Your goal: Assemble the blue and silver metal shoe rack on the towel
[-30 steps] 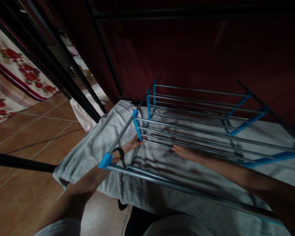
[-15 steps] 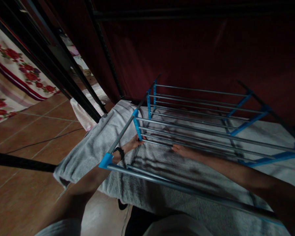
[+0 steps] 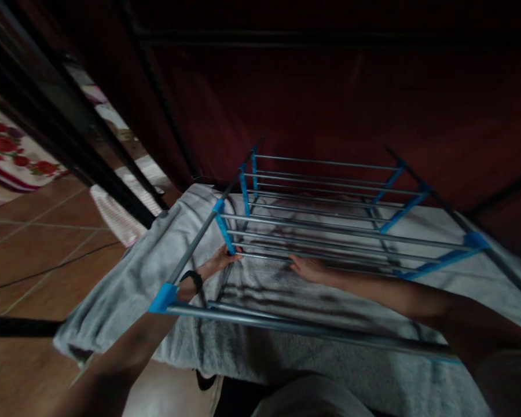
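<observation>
A rack of grey metal tubes (image 3: 269, 317) joined by blue plastic brackets, like a shoe rack, lies across a grey blanket. My left hand (image 3: 224, 258), with a dark band on its wrist, is closed around the lower end of a blue bracket (image 3: 224, 231) on the rack's left side. A thin metal rod (image 3: 263, 255) runs from that bracket to my right hand (image 3: 307, 269), whose fingers are closed on it. Part of the right grip is hidden behind the hand. Further rods cross to the blue brackets (image 3: 443, 262) on the right.
The grey blanket (image 3: 125, 272) covers a low surface between black metal posts (image 3: 113, 156). Behind hangs a dark red cloth (image 3: 308, 104). On the left are a tiled floor (image 3: 35, 255), a striped cloth (image 3: 117, 211) and a floral curtain (image 3: 8, 145).
The view has swung to the right, so the rack and both hands appear further left. Both hands keep their places on the rack, the right wrist slightly more bent.
</observation>
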The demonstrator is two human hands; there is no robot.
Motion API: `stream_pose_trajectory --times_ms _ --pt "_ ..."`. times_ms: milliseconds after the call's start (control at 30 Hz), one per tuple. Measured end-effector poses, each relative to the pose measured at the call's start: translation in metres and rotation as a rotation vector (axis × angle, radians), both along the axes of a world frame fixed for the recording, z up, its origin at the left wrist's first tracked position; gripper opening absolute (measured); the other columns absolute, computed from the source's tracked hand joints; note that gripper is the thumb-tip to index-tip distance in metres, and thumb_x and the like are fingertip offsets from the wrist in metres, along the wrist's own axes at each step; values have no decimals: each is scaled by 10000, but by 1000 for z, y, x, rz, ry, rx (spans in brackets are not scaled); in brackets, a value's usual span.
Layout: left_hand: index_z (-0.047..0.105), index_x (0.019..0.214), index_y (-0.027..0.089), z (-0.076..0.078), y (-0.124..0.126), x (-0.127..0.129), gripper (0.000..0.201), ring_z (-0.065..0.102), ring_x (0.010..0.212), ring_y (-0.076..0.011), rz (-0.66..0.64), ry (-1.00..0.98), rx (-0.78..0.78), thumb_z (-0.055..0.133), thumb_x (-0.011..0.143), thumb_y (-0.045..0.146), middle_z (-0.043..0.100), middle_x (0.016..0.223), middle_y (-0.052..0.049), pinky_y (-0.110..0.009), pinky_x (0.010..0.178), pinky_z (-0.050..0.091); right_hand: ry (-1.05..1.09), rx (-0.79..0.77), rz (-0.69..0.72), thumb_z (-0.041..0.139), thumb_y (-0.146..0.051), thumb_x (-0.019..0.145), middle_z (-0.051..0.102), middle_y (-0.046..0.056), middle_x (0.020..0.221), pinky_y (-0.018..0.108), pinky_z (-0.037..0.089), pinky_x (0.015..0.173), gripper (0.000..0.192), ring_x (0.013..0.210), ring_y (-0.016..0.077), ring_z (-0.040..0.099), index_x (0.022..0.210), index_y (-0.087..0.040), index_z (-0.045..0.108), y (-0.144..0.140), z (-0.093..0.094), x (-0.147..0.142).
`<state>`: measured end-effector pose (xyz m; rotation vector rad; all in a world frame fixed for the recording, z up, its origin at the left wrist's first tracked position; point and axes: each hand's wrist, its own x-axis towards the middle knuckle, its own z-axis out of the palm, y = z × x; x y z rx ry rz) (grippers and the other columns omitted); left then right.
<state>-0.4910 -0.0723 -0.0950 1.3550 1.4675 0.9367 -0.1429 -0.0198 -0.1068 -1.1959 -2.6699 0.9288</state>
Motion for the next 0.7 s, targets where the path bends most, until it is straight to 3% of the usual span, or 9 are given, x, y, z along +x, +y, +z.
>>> stream_pose_trajectory --times_ms 167,267,367,433,500,567,633,700 --pt "652 827 193 -6 15 -12 629 592 762 -238 39 199 -82 772 488 708 656 716 -35 -345 741 482 -179 128 -47 443 -130 917 631 82 1327 444 446 998 418 1196 277 588 1281 -258 604 -16 15 7" --pt "659 832 214 -14 28 -21 663 620 822 -263 43 269 -103 770 452 746 686 735 -20 -364 799 494 -305 209 -8 442 -106 913 639 99 1294 416 468 945 437 1160 278 615 1286 -255 615 -18 20 18" --pt "663 834 221 -19 30 -24 670 631 862 -266 40 248 -112 791 435 744 700 760 -8 -364 844 492 -281 221 44 521 -52 841 640 144 1287 387 489 884 477 1116 287 634 1290 -184 616 -24 43 33" --pt "669 844 219 -21 28 -23 694 634 879 -270 54 221 -129 806 415 747 702 771 -11 -361 852 490 -224 137 140 579 -64 812 670 163 1227 366 501 836 415 1060 287 650 1218 -119 649 -26 74 45" --pt "678 870 217 -21 26 -22 728 636 909 -278 87 208 -133 806 405 762 712 803 -19 -364 866 489 -300 -203 246 620 -162 854 716 119 1128 322 501 842 275 1030 254 658 1114 -108 692 -27 119 62" --pt "684 892 214 -20 25 -20 762 640 936 -288 108 210 -144 799 398 783 722 835 -31 -374 884 487 -206 -579 289 641 -278 888 735 72 1100 285 505 871 273 1042 216 667 1110 -132 704 -30 173 88" --pt "686 889 210 -16 24 -17 795 646 950 -296 114 205 -165 799 366 798 728 845 -40 -382 905 489 29 -759 147 638 -371 909 735 70 1123 294 504 918 357 1063 196 670 1183 -148 684 -35 225 126" --pt "688 862 216 -11 24 -14 817 650 964 -309 131 206 -176 799 313 811 728 832 -37 -395 927 492 289 -686 -112 656 -427 905 738 87 1089 319 508 936 383 1021 189 683 1151 -136 691 -42 265 175"
